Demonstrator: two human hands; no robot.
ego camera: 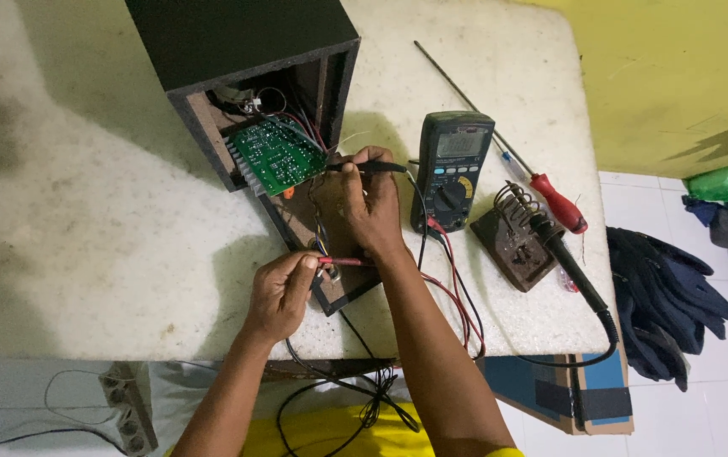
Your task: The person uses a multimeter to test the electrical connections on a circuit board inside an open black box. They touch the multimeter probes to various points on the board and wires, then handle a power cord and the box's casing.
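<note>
While the right hand (370, 203) pinches a black probe (372, 167) (near the circuit board (277, 155)); left hand (282, 292) fingertips grip the red probe (340, 261).

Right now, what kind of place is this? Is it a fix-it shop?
Probably a home electronics repair bench. A meter sits on the white table beside a soldering iron on its stand. The left hand holds a red probe, and the right hand holds a black probe by a green circuit board.

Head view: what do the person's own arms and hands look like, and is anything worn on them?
Both forearms are bare to near the elbow. The left hand and right hand wear no gloves, and no rings, watch or wristband show. A yellow garment edge shows at the right elbow, and more yellow cloth lies below between the arms.
</note>
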